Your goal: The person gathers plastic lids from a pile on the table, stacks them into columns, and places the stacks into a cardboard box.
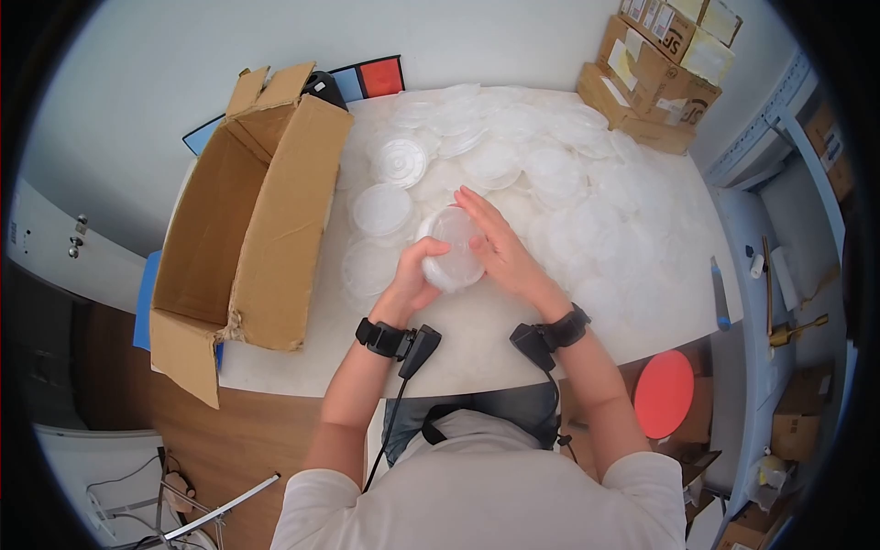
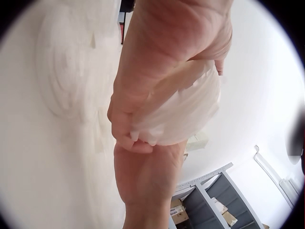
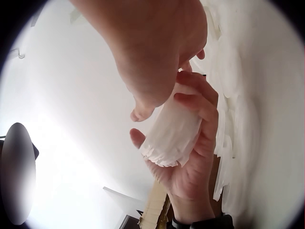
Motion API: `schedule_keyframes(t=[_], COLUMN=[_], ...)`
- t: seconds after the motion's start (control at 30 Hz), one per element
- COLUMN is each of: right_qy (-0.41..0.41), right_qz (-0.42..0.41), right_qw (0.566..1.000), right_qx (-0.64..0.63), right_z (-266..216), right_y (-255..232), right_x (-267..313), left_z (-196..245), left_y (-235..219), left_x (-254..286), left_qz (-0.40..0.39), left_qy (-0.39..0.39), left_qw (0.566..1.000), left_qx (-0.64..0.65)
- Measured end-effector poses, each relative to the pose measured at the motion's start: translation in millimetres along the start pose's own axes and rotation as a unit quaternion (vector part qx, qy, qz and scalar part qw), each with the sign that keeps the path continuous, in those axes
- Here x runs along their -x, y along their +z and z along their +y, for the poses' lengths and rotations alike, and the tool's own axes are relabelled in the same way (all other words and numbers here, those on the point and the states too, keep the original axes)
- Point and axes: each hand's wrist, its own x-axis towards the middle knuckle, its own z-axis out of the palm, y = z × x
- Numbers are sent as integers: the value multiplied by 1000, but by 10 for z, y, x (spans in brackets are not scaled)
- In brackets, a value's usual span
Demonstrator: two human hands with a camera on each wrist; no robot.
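Observation:
A stack of round translucent plastic lids (image 1: 454,266) is held between my two hands over the table. My left hand (image 1: 414,273) grips the stack from its left side, the thumb lying over the top lid. In the right wrist view, the left hand's fingers curl round the side of the stack (image 3: 174,131), whose layered rims show. My right hand (image 1: 504,255) rests against the stack's right side, its fingers straight and pointing away from me. In the left wrist view, the lids (image 2: 186,112) sit between the two palms.
Many loose translucent lids (image 1: 632,229) cover the white table (image 1: 367,353). An open cardboard box (image 1: 284,229) stands at the left. Cardboard cartons (image 1: 655,87) are piled at the back right. A blue-handled tool (image 1: 720,293) lies at the right edge.

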Motion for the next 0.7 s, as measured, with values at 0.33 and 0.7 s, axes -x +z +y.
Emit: schedule_keyframes(t=[0.33,0.7], right_qy=[-49,10], right_qz=[-120,-285], right_qw=[986,925], right_qx=[105,252], right_z=[-226,-106], right_y=[144,735], right_x=[-561,-1017], left_z=[105,153], left_y=[101,-292], left_x=[1122,1171], left_qz=[132,235], left_qy=[58,-6], left_qw=[951,961], left_qx=[-273,-142])
